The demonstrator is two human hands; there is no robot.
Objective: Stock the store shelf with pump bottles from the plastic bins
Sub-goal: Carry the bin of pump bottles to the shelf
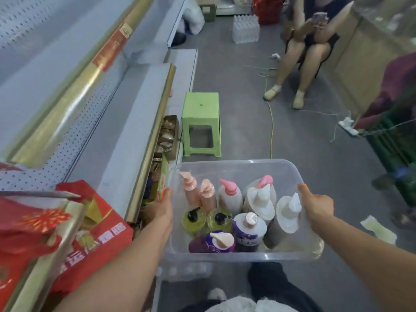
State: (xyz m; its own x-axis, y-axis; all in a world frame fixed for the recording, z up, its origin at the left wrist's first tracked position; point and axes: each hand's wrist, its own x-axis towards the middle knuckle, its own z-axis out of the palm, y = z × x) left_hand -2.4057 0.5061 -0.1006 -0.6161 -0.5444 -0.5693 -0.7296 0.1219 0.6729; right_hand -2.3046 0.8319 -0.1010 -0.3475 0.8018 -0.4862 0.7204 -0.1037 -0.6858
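Pump bottles point(231, 212) upright in clear bin point(236, 164), each hand gripping a side rim, fingers hidden: left hand point(161, 208), right hand point(317, 206)

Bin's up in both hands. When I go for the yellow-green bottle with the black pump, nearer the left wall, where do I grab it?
Take the yellow-green bottle by the neck under its black pump, coming straight down from above. It stands upright, hemmed in by pink bottles behind and a purple bottle in front, so probably only its top is free. One hand must let go of the bin first.

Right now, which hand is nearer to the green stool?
Left. The left hand grips the clear bin's left rim, almost below the green stool; the right hand grips the right rim, farther away.
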